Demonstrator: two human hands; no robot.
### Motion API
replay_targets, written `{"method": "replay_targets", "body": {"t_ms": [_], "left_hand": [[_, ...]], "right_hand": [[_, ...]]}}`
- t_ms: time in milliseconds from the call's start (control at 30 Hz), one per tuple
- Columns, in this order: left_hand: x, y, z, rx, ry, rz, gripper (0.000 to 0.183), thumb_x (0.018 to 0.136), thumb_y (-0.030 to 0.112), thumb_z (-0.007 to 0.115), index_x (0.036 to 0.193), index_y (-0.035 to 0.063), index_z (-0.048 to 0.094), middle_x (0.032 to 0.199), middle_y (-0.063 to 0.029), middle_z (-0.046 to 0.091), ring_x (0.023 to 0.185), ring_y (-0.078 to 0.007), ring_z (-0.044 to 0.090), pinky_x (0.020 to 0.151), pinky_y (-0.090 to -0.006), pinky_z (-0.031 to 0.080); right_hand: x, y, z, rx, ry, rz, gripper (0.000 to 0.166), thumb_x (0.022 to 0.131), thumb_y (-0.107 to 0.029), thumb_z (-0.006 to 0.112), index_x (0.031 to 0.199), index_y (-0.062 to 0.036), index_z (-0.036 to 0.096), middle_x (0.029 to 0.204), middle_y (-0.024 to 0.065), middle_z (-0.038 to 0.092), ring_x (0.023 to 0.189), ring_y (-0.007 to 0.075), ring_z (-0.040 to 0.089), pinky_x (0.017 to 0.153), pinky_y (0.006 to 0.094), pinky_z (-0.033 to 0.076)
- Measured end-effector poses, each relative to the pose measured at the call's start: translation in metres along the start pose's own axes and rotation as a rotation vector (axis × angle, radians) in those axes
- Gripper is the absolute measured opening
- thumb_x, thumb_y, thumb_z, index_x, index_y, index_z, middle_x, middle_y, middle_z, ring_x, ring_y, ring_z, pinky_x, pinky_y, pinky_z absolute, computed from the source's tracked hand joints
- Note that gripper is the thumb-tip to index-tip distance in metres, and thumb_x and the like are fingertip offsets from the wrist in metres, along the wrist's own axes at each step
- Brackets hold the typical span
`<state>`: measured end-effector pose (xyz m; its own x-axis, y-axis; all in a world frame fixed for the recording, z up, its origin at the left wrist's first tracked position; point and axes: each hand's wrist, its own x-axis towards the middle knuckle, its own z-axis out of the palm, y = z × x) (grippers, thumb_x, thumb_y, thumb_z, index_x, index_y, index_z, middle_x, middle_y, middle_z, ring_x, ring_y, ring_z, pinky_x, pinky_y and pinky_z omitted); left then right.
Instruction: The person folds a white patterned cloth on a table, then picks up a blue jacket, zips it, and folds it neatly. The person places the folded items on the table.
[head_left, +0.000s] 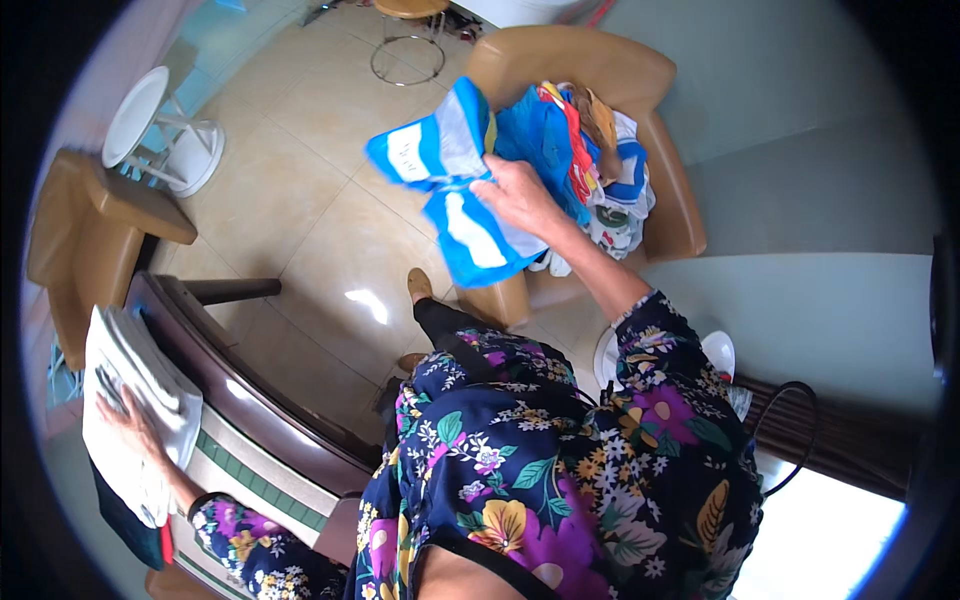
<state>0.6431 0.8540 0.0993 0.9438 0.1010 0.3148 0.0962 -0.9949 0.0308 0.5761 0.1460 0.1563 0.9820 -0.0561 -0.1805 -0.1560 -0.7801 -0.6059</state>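
My right hand (521, 196) grips a blue, grey and white garment (480, 234) at its middle, and the cloth hangs out on both sides of my fingers. White patches with some writing show on it. Just beyond that hand is a heap of mixed clothes (574, 154) on a tan armchair (574, 49). Far to the left, my left hand (129, 426) lies with its fingers spread on a stack of folded white cloth (146, 375). The stack rests at the end of a dark wooden table (247, 397), over a striped runner (259, 476).
Another tan armchair (82, 240) stands past the table's far end. White round stools (142, 124) are at the upper left, and a wood-topped stool (409, 9) is at the top. A dark green cloth (124, 517) lies beside the white stack. Tiled floor (322, 217) lies between table and armchair.
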Motion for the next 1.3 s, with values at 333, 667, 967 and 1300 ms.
{"method": "replay_targets", "body": {"t_ms": [333,667,967,1300], "left_hand": [[-0.171,0.293,0.021,-2.219,-0.899,-1.008,0.047,0.095,0.035,0.042,0.132,0.0068,0.04,0.128,-0.0123,0.048,0.115,-0.0255,0.049,0.099,-0.0388,0.039],[-0.195,0.31,-0.012,-2.378,-0.676,-1.181,0.05,0.097,0.034,0.035,0.138,0.0066,0.029,0.135,-0.0147,0.042,0.121,-0.0296,0.044,0.103,-0.0422,0.037],[-0.175,0.335,-0.042,-1.934,-0.336,-0.854,0.039,0.084,0.009,0.063,0.12,0.0027,0.05,0.108,-0.0103,0.061,0.094,-0.0173,0.062,0.081,-0.0308,0.052],[-0.183,0.34,-0.055,-1.344,-0.333,-0.695,0.009,0.082,0.001,0.061,0.087,0.0017,0.054,0.07,0.0022,0.052,0.059,-0.0037,0.044,0.051,-0.0201,0.039]], "right_hand": [[0.01,-0.116,0.055,1.081,-0.575,0.054,0.028,0.083,-0.007,0.06,0.11,0.0009,0.056,0.098,0.0031,0.063,0.09,0.0102,0.057,0.084,0.0271,0.045],[0.002,-0.087,0.111,0.957,-0.534,0.21,0.044,0.078,-0.012,0.067,0.117,0.0036,0.053,0.109,0.0104,0.062,0.097,0.0174,0.059,0.086,0.0307,0.046],[-0.047,-0.133,0.124,0.329,-0.521,-0.373,0.095,0.065,-0.039,0.078,0.136,0.0029,0.03,0.136,0.0256,0.037,0.127,0.033,0.038,0.104,0.0387,0.031],[-0.042,-0.121,0.164,0.348,-0.396,-0.211,0.02,0.076,0.002,0.056,0.096,0.0009,0.059,0.082,0.0073,0.063,0.073,0.0104,0.057,0.067,0.0254,0.048]]}}
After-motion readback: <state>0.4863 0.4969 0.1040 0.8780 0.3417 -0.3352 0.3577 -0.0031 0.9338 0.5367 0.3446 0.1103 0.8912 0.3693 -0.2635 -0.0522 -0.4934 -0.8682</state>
